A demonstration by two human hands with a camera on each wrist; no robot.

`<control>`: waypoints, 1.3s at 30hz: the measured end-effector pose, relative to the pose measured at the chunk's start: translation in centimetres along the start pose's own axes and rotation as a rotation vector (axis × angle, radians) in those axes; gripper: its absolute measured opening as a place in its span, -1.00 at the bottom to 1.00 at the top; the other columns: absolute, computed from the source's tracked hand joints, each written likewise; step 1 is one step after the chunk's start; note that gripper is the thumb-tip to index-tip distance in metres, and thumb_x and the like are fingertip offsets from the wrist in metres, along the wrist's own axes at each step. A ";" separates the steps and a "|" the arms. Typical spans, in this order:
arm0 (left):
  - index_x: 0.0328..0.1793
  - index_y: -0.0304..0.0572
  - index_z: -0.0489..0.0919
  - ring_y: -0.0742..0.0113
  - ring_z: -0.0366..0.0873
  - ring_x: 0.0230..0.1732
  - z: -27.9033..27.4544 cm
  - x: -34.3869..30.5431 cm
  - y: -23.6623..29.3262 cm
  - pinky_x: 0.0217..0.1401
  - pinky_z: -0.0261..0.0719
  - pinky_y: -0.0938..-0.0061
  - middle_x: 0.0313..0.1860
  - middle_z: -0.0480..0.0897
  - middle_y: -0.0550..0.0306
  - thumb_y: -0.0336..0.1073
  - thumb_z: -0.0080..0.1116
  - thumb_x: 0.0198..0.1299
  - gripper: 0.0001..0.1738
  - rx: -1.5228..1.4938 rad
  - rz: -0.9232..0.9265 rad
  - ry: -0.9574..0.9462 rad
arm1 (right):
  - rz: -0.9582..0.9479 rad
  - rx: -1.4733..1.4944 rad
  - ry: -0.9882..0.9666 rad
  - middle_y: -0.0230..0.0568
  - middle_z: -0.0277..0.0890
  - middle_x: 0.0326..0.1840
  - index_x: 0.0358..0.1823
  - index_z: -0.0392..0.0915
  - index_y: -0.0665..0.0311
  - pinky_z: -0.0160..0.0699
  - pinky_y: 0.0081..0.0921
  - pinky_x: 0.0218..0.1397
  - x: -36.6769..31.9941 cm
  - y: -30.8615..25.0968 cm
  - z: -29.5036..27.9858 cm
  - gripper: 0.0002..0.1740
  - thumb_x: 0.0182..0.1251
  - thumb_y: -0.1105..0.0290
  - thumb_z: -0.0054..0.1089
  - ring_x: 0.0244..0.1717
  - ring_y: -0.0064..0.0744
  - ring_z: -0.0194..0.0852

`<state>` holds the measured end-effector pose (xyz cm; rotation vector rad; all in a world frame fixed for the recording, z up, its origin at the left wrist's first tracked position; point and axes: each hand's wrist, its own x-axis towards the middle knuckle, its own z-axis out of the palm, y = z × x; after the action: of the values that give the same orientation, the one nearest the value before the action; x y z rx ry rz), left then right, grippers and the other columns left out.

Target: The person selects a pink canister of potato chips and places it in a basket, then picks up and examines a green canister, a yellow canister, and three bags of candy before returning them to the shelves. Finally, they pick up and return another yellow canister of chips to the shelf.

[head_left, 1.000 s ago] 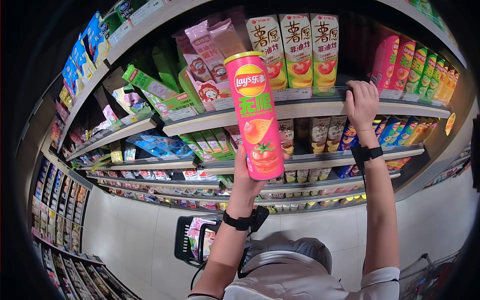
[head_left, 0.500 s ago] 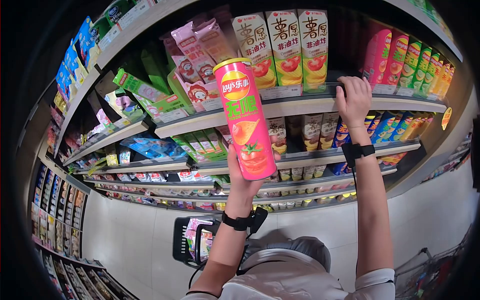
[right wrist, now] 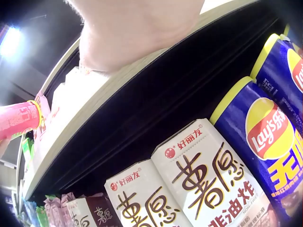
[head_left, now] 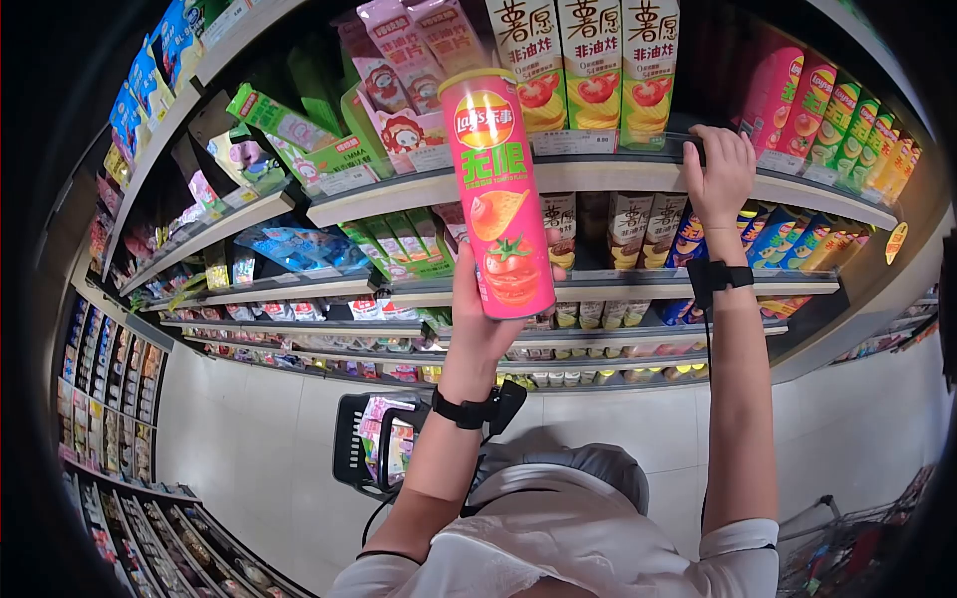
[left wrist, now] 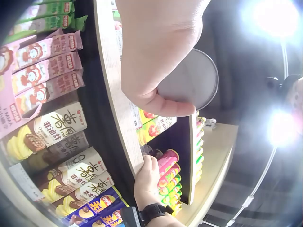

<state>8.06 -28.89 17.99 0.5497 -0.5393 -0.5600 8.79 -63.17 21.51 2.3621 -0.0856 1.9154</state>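
My left hand [head_left: 478,319] grips the lower end of a tall pink Lay's crisp tube [head_left: 495,194] and holds it upright in front of the shelves. From the left wrist view I see the tube's grey round base [left wrist: 189,80] under my left hand [left wrist: 156,52]. My right hand [head_left: 720,174] is raised and its fingers hook over the front edge of the upper shelf [head_left: 598,179]; the same hand [right wrist: 137,28] shows on the shelf edge [right wrist: 118,90] in the right wrist view, with the pink tube [right wrist: 19,120] far left.
Yellow-and-white snack boxes [head_left: 588,60] stand above the shelf edge, with pink and green tubes [head_left: 827,115] to the right. Blue Lay's tubes [right wrist: 270,137] and white boxes [right wrist: 199,175] fill the shelf below. A black shopping basket [head_left: 374,448] with packets sits on the floor below.
My left hand has lifted the pink tube slightly higher and a little to the right. My right hand has stayed on the shelf edge.
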 end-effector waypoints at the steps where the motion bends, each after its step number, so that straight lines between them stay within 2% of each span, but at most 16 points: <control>1: 0.58 -0.20 0.18 -0.01 0.70 0.04 0.0 -0.3 -0.1 -0.23 0.80 0.17 0.34 0.48 -0.21 0.42 -0.30 0.44 -0.09 0.008 0.003 -0.010 | 0.003 -0.004 -0.005 -0.36 0.63 -0.11 -0.10 0.63 0.11 0.27 -0.19 0.43 -0.2 -0.1 -0.1 -0.76 0.34 0.18 0.18 0.08 -0.28 0.54; 5: 0.62 -0.21 0.12 -0.19 0.59 0.22 0.1 -0.7 -0.3 0.08 0.74 -0.06 0.42 0.41 -0.26 0.36 -0.20 0.45 -0.10 0.061 0.010 -0.056 | -0.005 0.000 0.002 -0.38 0.63 -0.10 -0.10 0.63 0.10 0.27 -0.21 0.42 -0.1 0.0 -0.2 -0.77 0.34 0.18 0.18 0.07 -0.29 0.54; 6: 0.63 -0.19 0.10 -0.22 0.54 0.29 0.4 -1.0 -0.1 0.27 0.60 -0.21 0.42 0.41 -0.23 0.35 -0.03 0.38 -0.05 0.109 -0.008 -0.064 | -0.008 -0.011 0.011 -0.38 0.63 -0.10 -0.10 0.63 0.09 0.28 -0.22 0.42 -0.2 0.0 -0.2 -0.77 0.34 0.18 0.18 0.07 -0.30 0.54; 9: 0.66 -0.15 0.05 -0.24 0.53 0.31 1.2 -2.4 -0.1 0.35 0.50 -0.30 0.39 0.44 -0.19 0.33 0.16 0.28 0.04 0.043 -0.022 -0.071 | -0.010 -0.014 0.010 -0.39 0.63 -0.10 -0.10 0.64 0.09 0.28 -0.22 0.41 -0.3 0.0 -0.2 -0.77 0.34 0.18 0.18 0.07 -0.30 0.54; 10: 0.69 -0.05 -0.02 -0.27 0.53 0.30 1.9 -2.4 0.1 0.40 0.41 -0.37 0.33 0.48 -0.16 0.30 0.37 0.13 0.19 0.037 -0.034 -0.085 | -0.009 -0.010 0.013 -0.38 0.63 -0.10 -0.10 0.64 0.09 0.28 -0.22 0.42 -0.3 0.0 -0.2 -0.77 0.34 0.18 0.18 0.07 -0.30 0.55; 11: 0.69 -0.05 -0.02 -0.27 0.53 0.30 1.8 -2.5 0.1 0.40 0.41 -0.37 0.33 0.48 -0.16 0.30 0.37 0.13 0.19 0.038 -0.035 -0.086 | -0.007 -0.011 0.013 -0.38 0.63 -0.10 -0.10 0.64 0.09 0.28 -0.22 0.42 -0.3 0.1 -0.2 -0.77 0.34 0.18 0.18 0.07 -0.30 0.55; 17: 0.70 0.08 -0.05 -0.20 0.62 0.12 1.7 -2.4 0.3 0.23 0.60 -0.18 0.18 0.54 -0.11 0.29 0.58 -0.15 0.39 -0.086 -0.004 -0.204 | 0.003 -0.006 -0.002 -0.37 0.63 -0.08 -0.08 0.64 0.09 0.27 -0.19 0.43 -0.3 0.0 -0.3 -0.76 0.34 0.18 0.18 0.09 -0.30 0.53; 18: 0.69 0.10 -0.02 -0.10 0.62 0.07 2.1 -2.8 0.2 0.17 0.64 -0.09 0.18 0.54 -0.11 0.10 0.61 -0.13 0.33 -0.098 -0.012 -0.203 | 0.007 -0.005 -0.012 -0.36 0.63 -0.08 -0.07 0.64 0.10 0.26 -0.19 0.43 -0.2 -0.1 -0.4 -0.76 0.34 0.19 0.18 0.10 -0.29 0.53; 19: 0.69 0.10 -0.02 -0.10 0.62 0.07 2.0 -2.9 0.4 0.17 0.64 -0.09 0.18 0.54 -0.11 0.10 0.61 -0.13 0.33 -0.092 -0.007 -0.208 | 0.012 -0.004 -0.021 -0.36 0.63 -0.07 -0.07 0.63 0.10 0.26 -0.19 0.44 -0.2 -0.1 -0.5 -0.76 0.34 0.19 0.18 0.10 -0.29 0.53; 22: 0.60 -0.14 0.14 0.15 0.62 -0.02 3.0 -3.4 1.2 0.12 0.65 0.18 0.15 0.57 -0.07 -0.31 0.42 -0.15 0.10 0.183 0.099 0.047 | 0.010 0.003 -0.017 -0.35 0.63 -0.07 -0.06 0.63 0.11 0.25 -0.19 0.45 -0.1 -0.2 -0.6 -0.75 0.34 0.19 0.18 0.10 -0.29 0.53; 23: 0.60 -0.14 0.14 0.15 0.62 -0.02 3.1 -3.2 1.6 0.12 0.65 0.18 0.15 0.57 -0.07 -0.31 0.42 -0.15 0.10 0.188 0.106 0.045 | 0.010 0.006 -0.021 -0.35 0.63 -0.07 -0.06 0.63 0.12 0.25 -0.19 0.45 -0.1 -0.2 -0.6 -0.75 0.34 0.19 0.17 0.10 -0.28 0.53; 25: 0.49 -0.20 0.22 0.20 0.62 0.03 3.1 -3.0 2.3 0.13 0.65 0.27 0.07 0.58 0.06 -0.49 0.46 -0.20 0.02 0.524 0.027 0.113 | 0.012 0.013 -0.022 -0.35 0.63 -0.07 -0.06 0.63 0.12 0.24 -0.19 0.45 -0.1 -0.1 -0.5 -0.74 0.34 0.19 0.17 0.10 -0.28 0.53; 27: 0.41 -0.25 0.28 0.24 0.63 0.03 3.9 -3.3 1.9 0.13 0.62 0.32 0.04 0.60 0.10 -0.51 0.48 -0.19 -0.06 0.607 0.104 0.207 | 0.013 0.016 -0.020 -0.34 0.63 -0.06 -0.05 0.63 0.13 0.24 -0.19 0.45 -0.2 -0.1 -0.5 -0.74 0.34 0.19 0.17 0.11 -0.29 0.53; 29: 0.27 -0.24 0.34 0.32 0.64 -0.05 4.1 -3.5 1.6 0.07 0.64 0.37 0.06 0.61 0.05 -0.49 0.46 -0.16 -0.21 1.086 0.363 0.349 | 0.014 0.012 -0.019 -0.34 0.63 -0.06 -0.06 0.63 0.13 0.24 -0.20 0.45 -0.2 -0.1 -0.4 -0.75 0.35 0.20 0.17 0.12 -0.29 0.53; 33: 0.33 -0.26 0.30 0.35 0.61 0.03 2.7 -3.4 0.9 0.12 0.62 0.40 0.08 0.58 0.08 -0.48 0.49 -0.11 -0.17 1.295 0.505 0.382 | 0.001 0.018 -0.001 -0.33 0.63 -0.06 -0.06 0.63 0.13 0.25 -0.20 0.44 -0.1 -0.2 -0.7 -0.75 0.34 0.20 0.17 0.12 -0.28 0.52; 39: 0.43 -0.30 0.27 0.26 0.62 0.12 2.5 -3.3 0.1 0.18 0.61 0.35 0.14 0.61 -0.04 -0.46 0.54 -0.14 -0.04 1.261 0.537 0.340 | 0.003 0.023 0.004 -0.33 0.63 -0.06 -0.05 0.63 0.13 0.25 -0.20 0.43 -0.2 -0.1 -0.6 -0.75 0.34 0.21 0.17 0.11 -0.29 0.53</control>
<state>4.19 -27.67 18.82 1.5904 -0.6419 0.4714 8.20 -62.98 21.47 2.3742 -0.0675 1.9321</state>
